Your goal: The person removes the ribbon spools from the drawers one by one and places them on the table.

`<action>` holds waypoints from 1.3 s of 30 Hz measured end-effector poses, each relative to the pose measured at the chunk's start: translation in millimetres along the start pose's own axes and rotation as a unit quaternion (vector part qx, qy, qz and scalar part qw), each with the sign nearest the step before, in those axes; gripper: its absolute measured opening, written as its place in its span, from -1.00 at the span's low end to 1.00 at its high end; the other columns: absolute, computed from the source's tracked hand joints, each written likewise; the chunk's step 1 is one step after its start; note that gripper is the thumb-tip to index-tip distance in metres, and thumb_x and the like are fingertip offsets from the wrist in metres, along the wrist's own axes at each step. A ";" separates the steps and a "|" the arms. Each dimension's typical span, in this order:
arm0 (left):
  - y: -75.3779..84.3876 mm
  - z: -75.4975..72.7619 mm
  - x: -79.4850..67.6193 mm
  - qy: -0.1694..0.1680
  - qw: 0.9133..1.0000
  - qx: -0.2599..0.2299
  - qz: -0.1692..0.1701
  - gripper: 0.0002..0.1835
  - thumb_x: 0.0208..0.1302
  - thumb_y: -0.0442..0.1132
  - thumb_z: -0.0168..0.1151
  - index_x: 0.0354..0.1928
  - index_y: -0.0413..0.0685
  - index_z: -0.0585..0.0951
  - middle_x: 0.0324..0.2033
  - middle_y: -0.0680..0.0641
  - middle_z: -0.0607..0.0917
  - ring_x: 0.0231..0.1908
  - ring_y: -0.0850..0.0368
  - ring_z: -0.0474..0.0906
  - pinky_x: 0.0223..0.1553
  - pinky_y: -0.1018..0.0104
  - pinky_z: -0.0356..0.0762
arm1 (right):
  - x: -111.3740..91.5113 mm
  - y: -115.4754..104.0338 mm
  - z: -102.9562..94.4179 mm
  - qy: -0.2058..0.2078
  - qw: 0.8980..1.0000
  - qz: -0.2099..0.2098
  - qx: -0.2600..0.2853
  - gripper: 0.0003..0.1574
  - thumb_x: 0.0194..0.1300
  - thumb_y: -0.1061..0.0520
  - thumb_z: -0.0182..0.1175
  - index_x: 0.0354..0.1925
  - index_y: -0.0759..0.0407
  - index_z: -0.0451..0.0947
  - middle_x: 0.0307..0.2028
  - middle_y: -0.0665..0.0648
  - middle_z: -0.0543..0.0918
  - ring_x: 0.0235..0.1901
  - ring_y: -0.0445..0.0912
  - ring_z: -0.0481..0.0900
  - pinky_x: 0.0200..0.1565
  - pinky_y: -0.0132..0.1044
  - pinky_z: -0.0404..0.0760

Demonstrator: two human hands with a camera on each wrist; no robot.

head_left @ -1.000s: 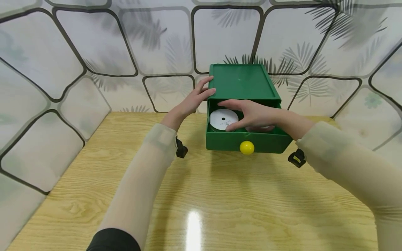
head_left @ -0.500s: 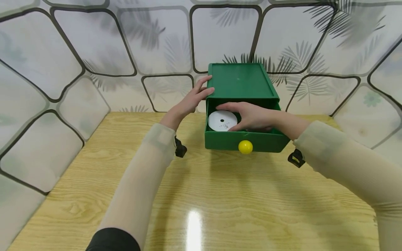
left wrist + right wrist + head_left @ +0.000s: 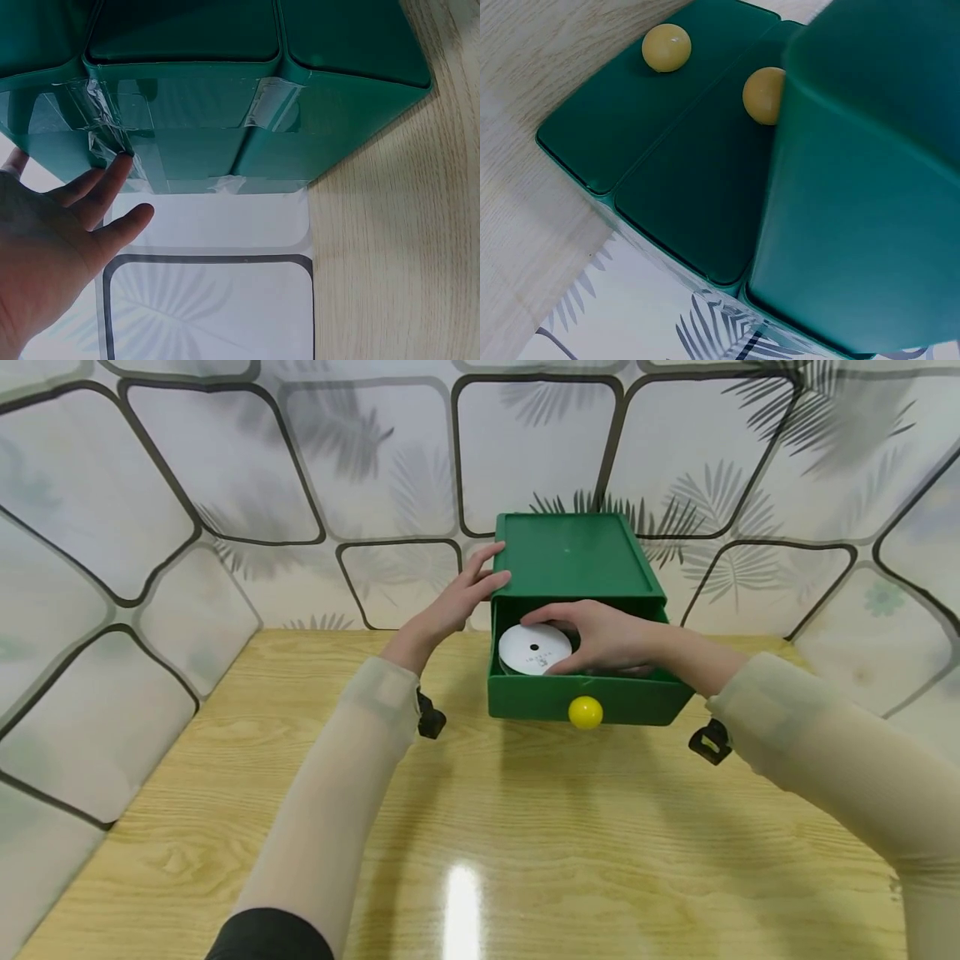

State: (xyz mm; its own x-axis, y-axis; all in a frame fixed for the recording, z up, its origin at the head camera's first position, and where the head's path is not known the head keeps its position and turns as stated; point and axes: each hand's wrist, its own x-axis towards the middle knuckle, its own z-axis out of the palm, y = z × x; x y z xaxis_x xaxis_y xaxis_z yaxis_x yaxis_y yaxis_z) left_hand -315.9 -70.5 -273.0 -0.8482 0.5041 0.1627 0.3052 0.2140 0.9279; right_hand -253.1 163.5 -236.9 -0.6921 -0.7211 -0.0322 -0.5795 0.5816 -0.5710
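A green drawer cabinet (image 3: 573,556) stands against the far wall with its top drawer (image 3: 525,697) pulled out. Inside the drawer, at its left, is a white disc (image 3: 528,642) with a small central hole and faint print, like a spool's end. My right hand (image 3: 603,631) reaches into the drawer, index finger and thumb curved round the disc's right side; the other fingers are partly hidden. My left hand (image 3: 465,597) rests straight fingers on the cabinet's left side, near the clear tape (image 3: 112,112). The right wrist view shows the drawer's outer wall (image 3: 847,217), not the hand.
A yellow knob (image 3: 586,712) sticks out from the open drawer's front. Below it are two closed drawers, with a left yellow knob (image 3: 666,48) and another yellow knob (image 3: 763,96). The cabinet stands on a wooden table (image 3: 480,810), before a patterned wall (image 3: 390,452).
The white disc has shifted slightly within the drawer and its print has turned. My right thumb has moved to the disc's front right edge. My left hand stays on the cabinet.
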 end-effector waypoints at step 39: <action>0.5 0.9 -1.8 0.000 1.000 -0.007 -0.009 -0.35 0.52 0.02 -0.15 0.54 0.29 -0.08 0.42 -0.16 0.15 0.31 -0.15 0.20 0.28 -0.19 0.03 | -68.3 -19.7 -56.1 0.109 0.992 0.056 0.023 -0.16 0.10 0.19 0.47 0.34 0.08 0.40 -0.06 0.16 0.60 -0.32 -0.01 0.60 -0.38 -0.32 0.49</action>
State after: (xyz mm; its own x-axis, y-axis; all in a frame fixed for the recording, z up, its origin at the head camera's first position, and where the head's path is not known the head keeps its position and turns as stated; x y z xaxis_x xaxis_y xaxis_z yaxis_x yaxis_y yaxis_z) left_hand -313.8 -70.6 -273.1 -0.8541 0.4995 0.1454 0.2827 0.2110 0.9357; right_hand -218.6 222.3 -177.4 -0.8298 -0.5526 0.0778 -0.4780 0.6320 -0.6100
